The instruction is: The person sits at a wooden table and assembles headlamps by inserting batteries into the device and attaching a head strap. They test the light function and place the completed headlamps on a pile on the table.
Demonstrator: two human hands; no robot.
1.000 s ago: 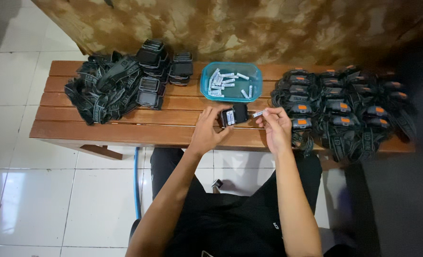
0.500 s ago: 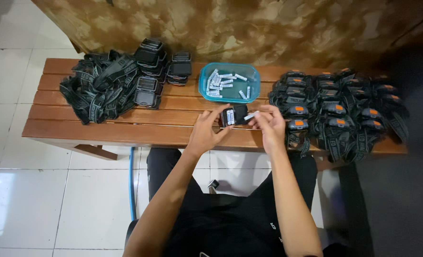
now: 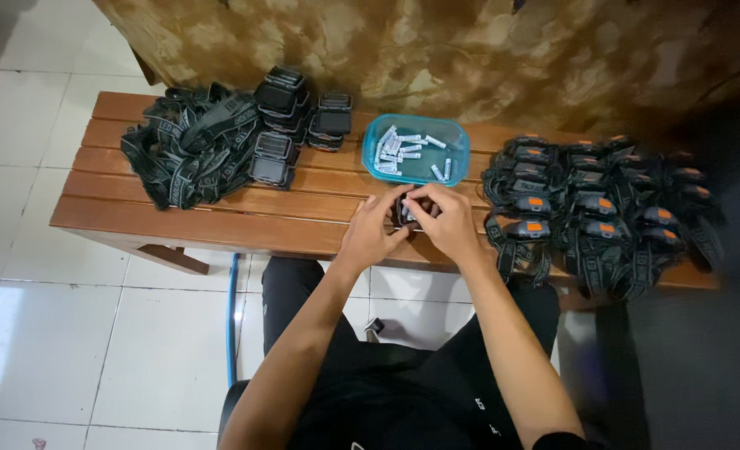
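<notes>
Small black lamp unit (image 3: 405,212): clasped between left hand (image 3: 370,233) and right hand (image 3: 447,221), both closed around it, over the front edge of the wooden counter (image 3: 220,221); blue tray of small white cylinders (image 3: 416,150) just beyond the hands; strapped headlamps (image 3: 595,212) beside the right hand; black straps and casings (image 3: 212,137) well off beyond the left hand.

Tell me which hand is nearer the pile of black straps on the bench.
Left. The left hand sits between the pile of black straps and the right hand, which lies farther along, beside the small black device both hands hold.
</notes>
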